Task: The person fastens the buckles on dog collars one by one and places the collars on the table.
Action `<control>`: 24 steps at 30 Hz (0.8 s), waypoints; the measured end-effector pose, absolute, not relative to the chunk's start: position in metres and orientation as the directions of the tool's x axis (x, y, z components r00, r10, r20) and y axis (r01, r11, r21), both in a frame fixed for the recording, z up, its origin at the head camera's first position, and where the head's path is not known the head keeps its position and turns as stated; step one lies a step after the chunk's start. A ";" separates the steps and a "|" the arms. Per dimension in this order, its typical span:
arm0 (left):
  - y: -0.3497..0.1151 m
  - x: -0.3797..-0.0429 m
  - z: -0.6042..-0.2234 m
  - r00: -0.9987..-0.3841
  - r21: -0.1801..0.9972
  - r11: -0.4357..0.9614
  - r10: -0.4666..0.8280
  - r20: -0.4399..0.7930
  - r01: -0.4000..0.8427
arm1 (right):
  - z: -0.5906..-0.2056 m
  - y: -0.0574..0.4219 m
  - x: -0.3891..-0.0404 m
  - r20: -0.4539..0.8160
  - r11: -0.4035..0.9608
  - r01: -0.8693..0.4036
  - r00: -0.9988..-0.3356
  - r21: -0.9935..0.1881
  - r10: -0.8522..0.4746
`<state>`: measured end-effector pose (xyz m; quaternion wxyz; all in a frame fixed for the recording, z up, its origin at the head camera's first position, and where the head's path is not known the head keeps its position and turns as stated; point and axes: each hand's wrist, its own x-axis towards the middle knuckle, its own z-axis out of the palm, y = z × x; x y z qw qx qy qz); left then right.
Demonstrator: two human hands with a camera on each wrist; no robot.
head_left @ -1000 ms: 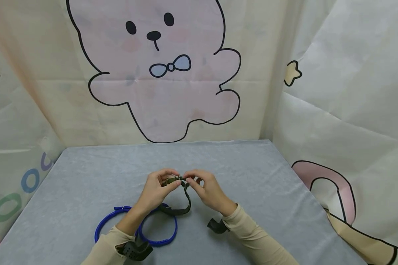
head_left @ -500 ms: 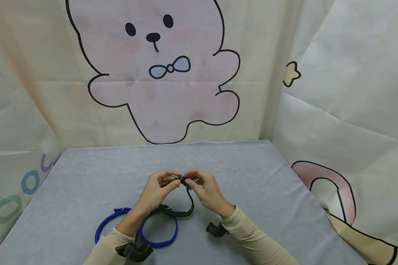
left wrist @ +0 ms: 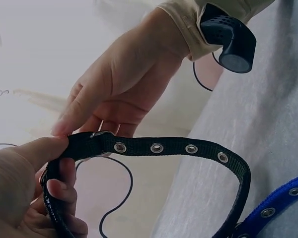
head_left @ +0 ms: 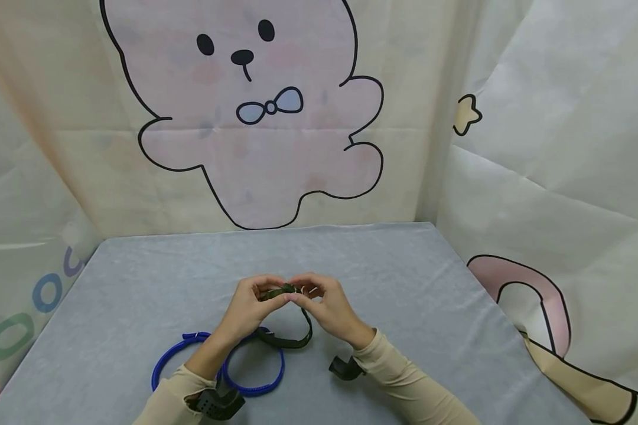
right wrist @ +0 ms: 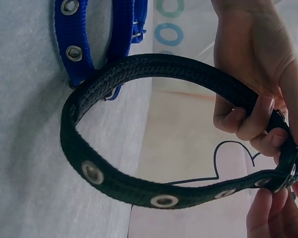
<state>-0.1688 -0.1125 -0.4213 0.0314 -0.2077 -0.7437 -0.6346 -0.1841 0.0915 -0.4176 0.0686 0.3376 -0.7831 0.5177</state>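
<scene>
A dark green collar (left wrist: 174, 147) with a row of metal eyelets is bent into a loop between both hands. My left hand (head_left: 248, 307) grips one side of it, fingers curled under the band and thumb on top, plain in the left wrist view. My right hand (head_left: 332, 310) pinches the collar beside the metal buckle (left wrist: 103, 135), its thumb tip meeting the left thumb. The eyeleted end runs through the buckle there. Below the hands the loop (right wrist: 164, 201) hangs down towards the table; fingers partly cover the buckle.
Blue collars (head_left: 252, 391) with eyelets lie in loops on the grey cloth-covered table (head_left: 404, 283), partly under the left forearm. Dark wrist cameras (head_left: 347, 367) sit on both sleeves. Printed cloth walls (head_left: 393, 177) enclose the table's back and sides.
My right thumb and fingers have moved in to the left, closing over the buckle against the left thumb. The hanging part of the green collar has swung slightly right. Blue collars stay put.
</scene>
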 end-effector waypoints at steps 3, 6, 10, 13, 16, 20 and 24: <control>-0.113 -0.169 -0.420 -0.909 0.924 0.121 0.265 0.322 0.363 | -0.416 0.092 -0.184 0.452 0.243 -0.590 -0.773 -0.770 -0.446; -0.112 -0.169 -0.420 -0.912 0.920 0.136 0.249 0.326 0.367 | -0.414 0.092 -0.184 0.460 0.243 -0.595 -0.772 -0.766 -0.440; -0.111 -0.169 -0.420 -0.920 0.924 0.145 0.232 0.316 0.354 | -0.414 0.092 -0.184 0.455 0.248 -0.593 -0.773 -0.766 -0.442; -0.110 -0.169 -0.421 -0.926 0.928 0.158 0.235 0.296 0.337 | -0.415 0.092 -0.184 0.433 0.261 -0.574 -0.786 -0.776 -0.441; -0.109 -0.168 -0.421 -0.927 0.928 0.172 0.244 0.286 0.331 | -0.415 0.093 -0.184 0.418 0.280 -0.559 -0.799 -0.781 -0.432; -0.107 -0.168 -0.420 -0.920 0.914 0.192 0.245 0.307 0.356 | -0.414 0.094 -0.183 0.407 0.309 -0.548 -0.813 -0.778 -0.416; -0.106 -0.168 -0.420 -0.921 0.910 0.210 0.239 0.308 0.358 | -0.414 0.095 -0.184 0.396 0.333 -0.542 -0.819 -0.771 -0.415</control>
